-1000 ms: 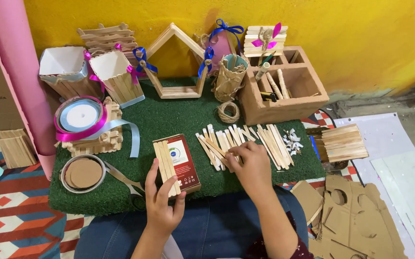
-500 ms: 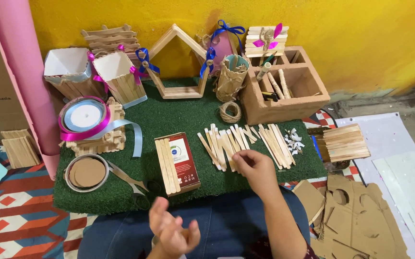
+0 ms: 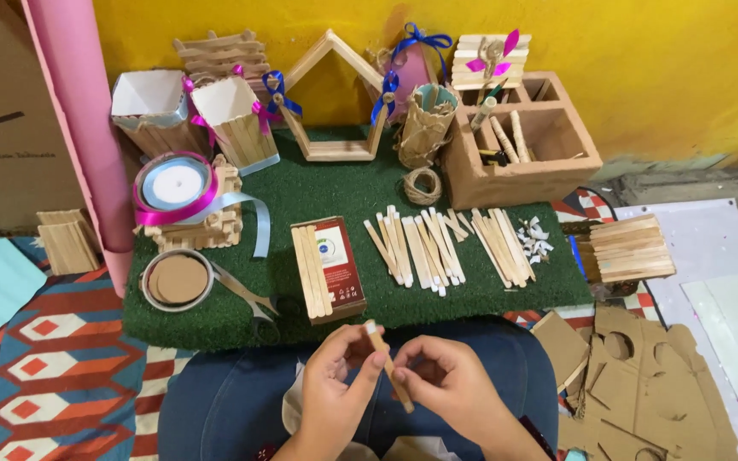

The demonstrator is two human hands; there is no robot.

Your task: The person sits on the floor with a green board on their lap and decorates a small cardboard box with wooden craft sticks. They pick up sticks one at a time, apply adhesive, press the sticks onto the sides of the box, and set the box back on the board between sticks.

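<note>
left hand (image 3: 335,380), right hand (image 3: 441,380), both pinching 1 wooden stick (image 3: 387,365)

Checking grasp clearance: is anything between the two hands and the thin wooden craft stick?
Nothing visible. The thin wooden craft stick is already pinched directly between the left hand and right hand, over the lap, clear of the green turf mat and the small red-and-white box on it.

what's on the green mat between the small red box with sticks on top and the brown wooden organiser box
In the head view, rows of loose flat wooden craft sticks lie between the red box and the wooden organiser, plus a small twine coil.
</note>
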